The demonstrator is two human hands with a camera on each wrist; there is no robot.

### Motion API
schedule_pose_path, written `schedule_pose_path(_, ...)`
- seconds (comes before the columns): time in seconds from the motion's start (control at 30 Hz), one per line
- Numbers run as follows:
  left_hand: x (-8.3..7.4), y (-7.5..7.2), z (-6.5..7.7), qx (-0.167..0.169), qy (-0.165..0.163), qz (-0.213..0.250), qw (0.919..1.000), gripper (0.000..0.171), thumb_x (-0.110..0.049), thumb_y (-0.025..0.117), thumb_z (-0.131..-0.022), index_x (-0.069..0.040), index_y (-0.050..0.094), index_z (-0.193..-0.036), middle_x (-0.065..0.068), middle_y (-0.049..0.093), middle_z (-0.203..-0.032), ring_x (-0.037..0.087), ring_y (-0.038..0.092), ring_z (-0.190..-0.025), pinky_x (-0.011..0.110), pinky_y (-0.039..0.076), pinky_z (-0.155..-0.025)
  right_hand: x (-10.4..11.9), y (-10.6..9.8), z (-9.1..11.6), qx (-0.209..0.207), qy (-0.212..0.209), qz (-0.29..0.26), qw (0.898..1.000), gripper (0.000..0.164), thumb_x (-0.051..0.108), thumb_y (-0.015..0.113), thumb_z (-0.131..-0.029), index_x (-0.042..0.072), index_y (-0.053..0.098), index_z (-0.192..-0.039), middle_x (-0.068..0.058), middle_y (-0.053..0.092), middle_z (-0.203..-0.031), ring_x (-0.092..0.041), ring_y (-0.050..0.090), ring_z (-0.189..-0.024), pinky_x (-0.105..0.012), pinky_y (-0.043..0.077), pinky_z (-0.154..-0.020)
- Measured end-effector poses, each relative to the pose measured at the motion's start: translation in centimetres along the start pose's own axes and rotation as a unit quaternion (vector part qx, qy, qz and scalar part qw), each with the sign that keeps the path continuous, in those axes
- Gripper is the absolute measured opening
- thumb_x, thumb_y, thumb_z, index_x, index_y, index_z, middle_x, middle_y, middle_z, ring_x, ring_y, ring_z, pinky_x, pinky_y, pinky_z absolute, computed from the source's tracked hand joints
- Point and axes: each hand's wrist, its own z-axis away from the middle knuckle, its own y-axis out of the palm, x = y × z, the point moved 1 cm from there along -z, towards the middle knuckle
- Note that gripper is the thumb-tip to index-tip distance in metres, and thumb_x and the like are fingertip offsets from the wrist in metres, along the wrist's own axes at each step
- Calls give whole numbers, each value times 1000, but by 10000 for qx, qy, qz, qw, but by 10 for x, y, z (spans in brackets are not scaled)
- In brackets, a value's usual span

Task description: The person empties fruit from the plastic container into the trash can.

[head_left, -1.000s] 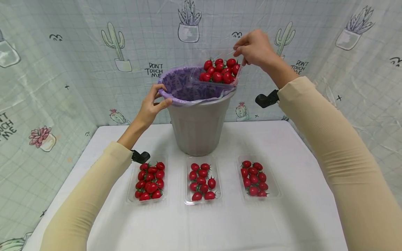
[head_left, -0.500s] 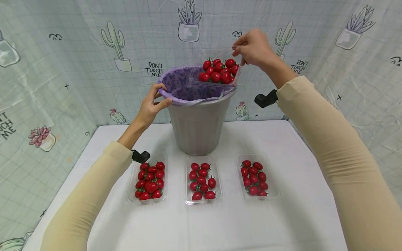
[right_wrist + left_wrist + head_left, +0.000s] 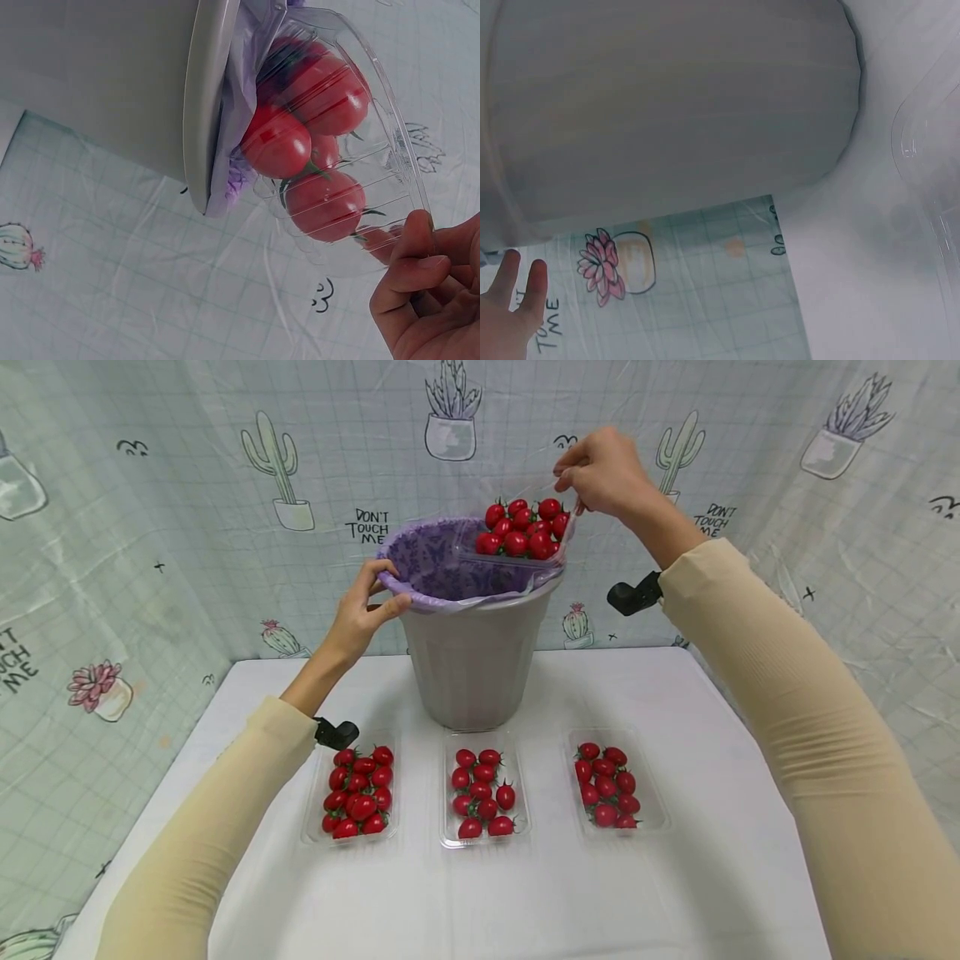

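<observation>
My right hand (image 3: 606, 475) pinches the upper right edge of a clear plastic container (image 3: 517, 560) of cherry tomatoes (image 3: 517, 542). It is held tilted over the right part of the opening of a grey trash bin (image 3: 480, 660). The right wrist view shows the thumb and fingers on the container's rim, with red tomatoes (image 3: 326, 204) behind the ribbed plastic close to the bin's edge. At the left of the bin, my left hand (image 3: 358, 614) grips the rim over a purple patterned liner (image 3: 427, 556). Part of that hand (image 3: 510, 322) shows in the left wrist view.
Three more clear containers of cherry tomatoes stand in a row in front of the bin: a left one (image 3: 311, 835), a middle one (image 3: 485, 843) and a right one (image 3: 656, 814). The white table (image 3: 450, 902) ends at a cactus-print cloth (image 3: 337, 460) behind.
My right hand and the tilted container have shifted very slightly left. The left hand, the bin and the three containers on the table stay where they were.
</observation>
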Motion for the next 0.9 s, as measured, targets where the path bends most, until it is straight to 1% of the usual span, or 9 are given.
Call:
schedule_pose_path(0.13,0,0,0,4,-5,17,10000,61,-49,67,-97,-9,42,-136,15,44,-146,32,45,-147,54,46,-110,1,-1,0,40,-22,47,10000,39,16,44,-109,6,62,-142,-12,71,-132,-4,55,-60,-13,51,-62)
schedule_pose_path(0.27,0,0,0,-10,-3,-1,10000,61,-49,67,-97,-9,42,-136,14,45,-146,31,46,-146,52,46,-110,3,-1,0,78,-28,56,9999,39,14,44,-109,5,62,-142,-12,71,-133,-4,58,-64,-13,53,-63)
schedule_pose_path(0.5,1,0,0,14,-8,-26,10000,61,-47,67,-98,-8,41,-137,14,44,-148,30,45,-147,57,45,-112,4,0,1,72,-7,87,9999,39,14,43,-109,5,61,-142,-13,70,-135,-9,60,-72,-13,53,-65)
schedule_pose_path(0.6,1,0,0,16,-13,-13,10000,60,-46,66,-98,-8,41,-137,15,43,-148,31,45,-147,57,44,-112,5,1,1,50,-27,95,9999,39,14,43,-109,5,61,-143,-13,70,-135,-9,60,-72,-13,53,-65)
schedule_pose_path(0.8,1,0,0,15,-26,-26,10000,61,-47,66,-98,-8,41,-137,15,44,-148,30,45,-146,56,45,-112,5,1,3,-2,-127,157,9998,39,14,44,-109,5,61,-142,-13,70,-134,-6,58,-64,-13,53,-65)
schedule_pose_path(0.9,0,0,0,11,-12,-32,10000,61,-48,67,-98,-9,42,-137,15,44,-148,31,46,-146,56,45,-111,6,1,4,-25,-150,161,9998,38,15,44,-110,4,61,-142,-13,70,-134,-6,57,-63,-14,53,-65)
